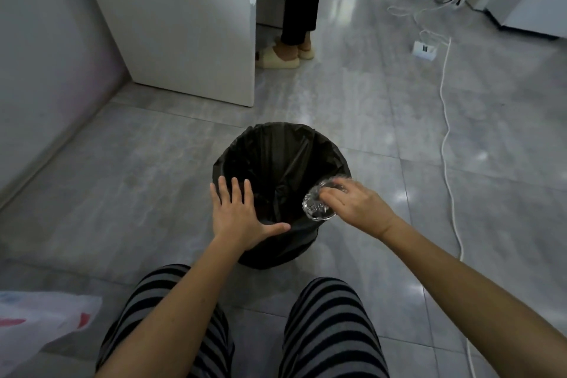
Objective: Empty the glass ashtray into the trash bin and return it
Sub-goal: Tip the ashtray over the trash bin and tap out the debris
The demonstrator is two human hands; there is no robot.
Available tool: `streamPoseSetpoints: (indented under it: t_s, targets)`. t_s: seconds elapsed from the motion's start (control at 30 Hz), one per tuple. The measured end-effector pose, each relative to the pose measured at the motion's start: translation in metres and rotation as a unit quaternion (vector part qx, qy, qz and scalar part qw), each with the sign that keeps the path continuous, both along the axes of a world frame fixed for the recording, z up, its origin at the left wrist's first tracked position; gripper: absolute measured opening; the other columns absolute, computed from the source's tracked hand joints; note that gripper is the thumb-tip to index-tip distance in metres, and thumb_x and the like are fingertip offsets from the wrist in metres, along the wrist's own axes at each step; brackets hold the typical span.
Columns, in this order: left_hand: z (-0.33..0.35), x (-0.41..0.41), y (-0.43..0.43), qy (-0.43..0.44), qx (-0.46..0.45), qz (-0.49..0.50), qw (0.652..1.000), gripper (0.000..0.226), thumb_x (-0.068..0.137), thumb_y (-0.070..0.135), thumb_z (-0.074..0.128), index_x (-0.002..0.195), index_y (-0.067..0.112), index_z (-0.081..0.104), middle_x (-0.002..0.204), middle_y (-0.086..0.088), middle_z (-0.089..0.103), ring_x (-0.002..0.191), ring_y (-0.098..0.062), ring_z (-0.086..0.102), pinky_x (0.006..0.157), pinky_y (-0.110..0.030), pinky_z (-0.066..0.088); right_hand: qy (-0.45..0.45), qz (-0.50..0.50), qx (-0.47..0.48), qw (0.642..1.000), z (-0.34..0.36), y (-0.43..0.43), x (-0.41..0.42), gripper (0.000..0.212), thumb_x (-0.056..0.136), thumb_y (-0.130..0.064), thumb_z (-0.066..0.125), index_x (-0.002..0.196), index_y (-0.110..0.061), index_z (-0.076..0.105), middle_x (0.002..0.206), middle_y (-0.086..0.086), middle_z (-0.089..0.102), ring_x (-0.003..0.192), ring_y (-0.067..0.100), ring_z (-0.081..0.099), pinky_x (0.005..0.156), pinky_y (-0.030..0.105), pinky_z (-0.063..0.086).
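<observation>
A round trash bin (306, 144) lined with a black bag stands on the grey tiled floor in front of my knees. My right hand (356, 207) grips the clear glass ashtray (316, 205), tipped on its side over the bin's right rim, its hollow turned toward the bin's inside. My left hand (239, 215) is spread flat with fingers apart, resting on the bin's near left rim and holding nothing. The bottom of the bin is dark and its contents cannot be made out.
A white cabinet (190, 24) stands behind the bin to the left. Another person's legs and slippers (285, 55) are beside it. A white cable (445, 120) and power strip (425, 50) lie on the floor at right. A plastic bag (36, 325) lies at lower left.
</observation>
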State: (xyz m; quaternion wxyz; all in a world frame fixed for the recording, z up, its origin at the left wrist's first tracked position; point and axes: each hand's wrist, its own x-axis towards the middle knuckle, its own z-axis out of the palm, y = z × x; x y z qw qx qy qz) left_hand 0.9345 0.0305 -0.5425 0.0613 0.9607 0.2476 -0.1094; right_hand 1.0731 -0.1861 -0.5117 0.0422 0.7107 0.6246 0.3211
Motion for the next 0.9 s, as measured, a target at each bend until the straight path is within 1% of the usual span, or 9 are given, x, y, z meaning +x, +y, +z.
streamPoseSetpoints:
  t_s: [0.07,0.17,0.33,0.43,0.53,0.67,0.73,0.8,0.9]
  targets:
    - [0.000,0.003,0.000,0.005,0.007,0.002,1.000,0.146,0.036,0.101,-0.004,0.150,0.010,-0.005,0.160,-0.018,0.000,0.145,-0.041,-0.016,0.113,-0.056,-0.017,0.001,-0.001,0.020,1.000,-0.003,0.003,0.000,0.025,0.093,-0.002,0.052,0.092,-0.015,0.073,0.092,-0.002,0.075,0.088,0.025,0.071,0.061,0.032,0.060]
    - [0.004,0.008,-0.001,0.022,0.012,0.010,1.000,0.146,0.036,0.102,-0.003,0.150,0.011,-0.004,0.160,-0.018,0.000,0.145,-0.041,-0.015,0.112,-0.056,-0.018,0.020,-0.027,0.082,0.996,0.001,0.013,-0.003,0.031,0.100,-0.005,0.044,0.092,-0.016,0.072,0.096,-0.005,0.075,0.090,0.024,0.071,0.063,0.030,0.060]
    - [0.009,0.012,-0.002,0.040,0.016,0.020,0.999,0.150,0.033,0.102,-0.004,0.150,0.007,-0.002,0.160,-0.018,0.000,0.145,-0.039,-0.014,0.112,-0.056,-0.019,0.006,-0.011,0.056,0.998,-0.006,0.007,-0.008,0.038,0.101,-0.006,0.040,0.087,-0.016,0.074,0.090,-0.003,0.076,0.086,0.025,0.073,0.060,0.031,0.060]
    - [0.011,0.015,-0.003,0.050,0.020,0.025,0.998,0.152,0.033,0.101,-0.005,0.149,0.005,-0.001,0.160,-0.019,0.001,0.146,-0.038,-0.013,0.112,-0.056,-0.020,0.020,-0.030,0.073,0.997,0.000,0.011,-0.005,0.035,0.101,-0.007,0.042,0.090,-0.015,0.074,0.092,-0.004,0.075,0.088,0.025,0.072,0.062,0.032,0.061]
    - [0.012,0.018,-0.003,0.058,0.029,0.028,0.997,0.152,0.032,0.101,-0.006,0.149,0.004,0.000,0.160,-0.020,0.002,0.146,-0.039,-0.012,0.112,-0.055,-0.019,0.029,-0.044,0.097,0.994,0.003,0.014,-0.004,0.030,0.098,-0.002,0.046,0.092,-0.014,0.073,0.097,-0.004,0.075,0.091,0.026,0.071,0.065,0.031,0.061]
    - [0.011,0.019,-0.004,0.057,0.036,0.019,0.998,0.153,0.031,0.101,-0.006,0.150,0.004,0.001,0.160,-0.019,0.003,0.146,-0.037,-0.012,0.113,-0.054,-0.018,0.015,-0.032,0.057,0.998,-0.008,0.006,-0.009,0.027,0.097,-0.006,0.049,0.089,-0.014,0.073,0.093,-0.002,0.076,0.088,0.026,0.072,0.061,0.033,0.060]
    - [0.011,0.019,-0.003,0.056,0.033,0.020,0.998,0.152,0.032,0.101,-0.006,0.150,0.004,0.001,0.160,-0.018,0.002,0.146,-0.036,-0.012,0.114,-0.053,-0.018,0.013,-0.039,0.063,0.997,-0.009,0.009,-0.007,0.029,0.098,-0.006,0.047,0.089,-0.014,0.073,0.092,-0.002,0.076,0.087,0.026,0.072,0.060,0.034,0.060]
    - [0.012,0.020,-0.002,0.057,0.029,0.028,0.998,0.151,0.034,0.101,-0.005,0.150,0.004,0.000,0.160,-0.019,0.002,0.146,-0.037,-0.011,0.114,-0.053,-0.017,0.021,-0.057,0.080,0.995,-0.005,0.014,-0.006,0.031,0.098,-0.003,0.045,0.091,-0.014,0.073,0.095,-0.003,0.076,0.090,0.027,0.072,0.064,0.034,0.061]
    - [0.013,0.023,-0.002,0.054,0.028,0.038,0.997,0.148,0.037,0.101,-0.003,0.150,0.005,0.000,0.160,-0.020,0.002,0.146,-0.038,-0.011,0.114,-0.053,-0.017,0.030,-0.066,0.087,0.994,-0.005,0.012,-0.009,0.026,0.095,-0.002,0.049,0.093,-0.012,0.073,0.100,0.000,0.075,0.093,0.029,0.071,0.068,0.035,0.062]
